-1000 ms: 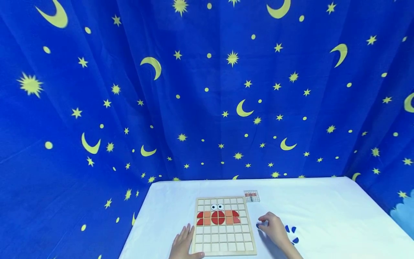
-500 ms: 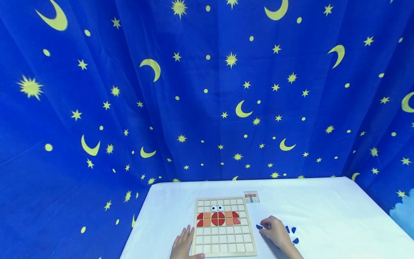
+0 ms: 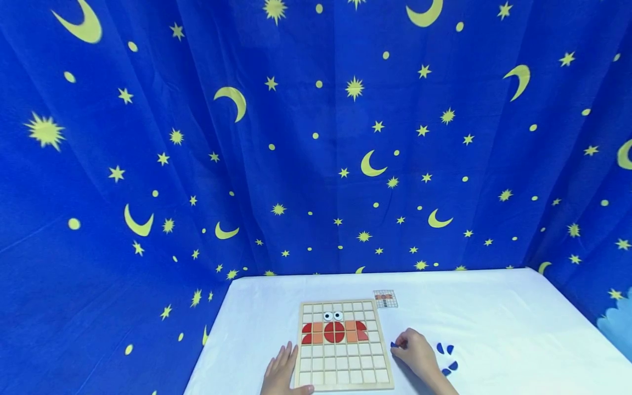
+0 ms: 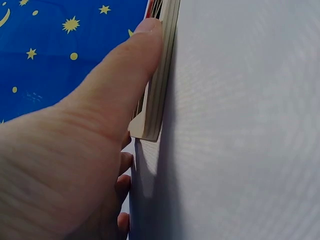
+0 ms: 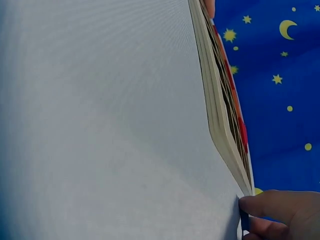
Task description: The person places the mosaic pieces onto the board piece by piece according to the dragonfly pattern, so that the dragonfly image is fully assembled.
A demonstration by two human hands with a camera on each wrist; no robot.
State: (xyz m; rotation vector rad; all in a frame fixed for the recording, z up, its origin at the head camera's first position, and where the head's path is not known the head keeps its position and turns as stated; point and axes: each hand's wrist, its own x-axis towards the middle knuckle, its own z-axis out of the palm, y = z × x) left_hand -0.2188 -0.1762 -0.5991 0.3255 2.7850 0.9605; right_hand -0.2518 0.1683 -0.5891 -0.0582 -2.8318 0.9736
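A wooden grid board [image 3: 328, 364] lies on the white table, with red and orange tiles and two round eye pieces set in its upper part. My left hand [image 3: 281, 373] rests along its left side, fingers extended; in the left wrist view the thumb [image 4: 135, 55] lies over the board's edge. Just right of the board, my right hand [image 3: 416, 354] pinches a dark blue half-round piece [image 3: 393, 345] between thumb and fingertips, low over the table. The right wrist view shows this blue piece [image 5: 244, 220] partly hidden by the fingers.
Several loose dark blue pieces [image 3: 450, 349] lie on the table to the right of my right hand. A small picture card [image 3: 385, 298] with a printed grid sits by the board's far right corner. A blue curtain [image 3: 316, 164] with moons and stars surrounds the table [image 3: 518, 323].
My right hand has shifted its fingers around the blue piece, which showed more half a second ago. More of the loose blue pieces now shows beside the hand. My left hand stays put.
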